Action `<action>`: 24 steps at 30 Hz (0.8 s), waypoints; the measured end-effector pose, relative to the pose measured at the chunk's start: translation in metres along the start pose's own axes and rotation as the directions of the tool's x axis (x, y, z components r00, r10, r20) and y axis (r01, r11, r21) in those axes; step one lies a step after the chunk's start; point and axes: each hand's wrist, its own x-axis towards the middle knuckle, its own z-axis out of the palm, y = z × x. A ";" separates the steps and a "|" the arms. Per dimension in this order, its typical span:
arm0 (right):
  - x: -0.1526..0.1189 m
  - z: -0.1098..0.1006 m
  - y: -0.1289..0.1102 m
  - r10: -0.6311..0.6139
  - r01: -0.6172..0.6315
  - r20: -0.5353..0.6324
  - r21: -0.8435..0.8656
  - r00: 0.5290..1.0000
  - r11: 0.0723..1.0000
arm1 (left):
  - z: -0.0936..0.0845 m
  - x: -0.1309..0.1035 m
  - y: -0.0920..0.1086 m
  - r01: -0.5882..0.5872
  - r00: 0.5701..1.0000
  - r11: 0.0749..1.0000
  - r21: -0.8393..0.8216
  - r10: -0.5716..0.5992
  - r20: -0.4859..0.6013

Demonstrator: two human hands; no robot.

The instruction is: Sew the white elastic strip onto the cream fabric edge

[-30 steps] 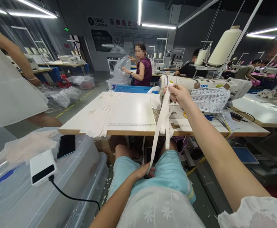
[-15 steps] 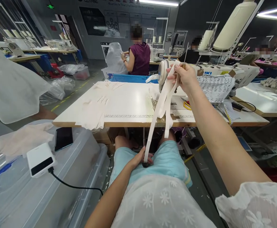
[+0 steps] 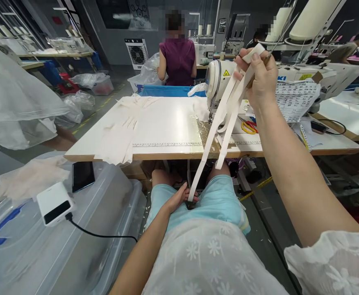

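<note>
White table (image 3: 167,123) behind, pale strips (image 3: 212,135) slant steeply down-left.

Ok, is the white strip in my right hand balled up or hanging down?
Hanging down: from the right hand, the white strip falls in long lengths past the table edge, one reaching the left hand.

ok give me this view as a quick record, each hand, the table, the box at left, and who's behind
right hand: raised before the sewing machine, gripping white strips
left hand: low over the lap, at one strip's lower end; grip unclear
table: pale fabric at left, yellow-handled scissors at right
plastic box: phone and white device with black cable on top
background: person in purple, back turned
</note>
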 end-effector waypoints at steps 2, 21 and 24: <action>0.004 -0.002 0.004 -0.021 0.021 0.003 0.012 1.000 1.000 | -0.003 0.002 -0.002 0.016 1.000 1.000 -0.014 -0.016 0.007; -0.037 -0.006 -0.015 0.126 -0.129 0.047 0.087 0.991 0.988 | 0.006 -0.006 0.012 -0.107 0.989 0.982 0.153 0.120 -0.081; -0.081 -0.013 -0.020 0.264 -0.270 0.182 0.012 0.947 0.963 | 0.019 -0.023 0.040 -0.203 0.962 0.965 0.166 0.228 -0.149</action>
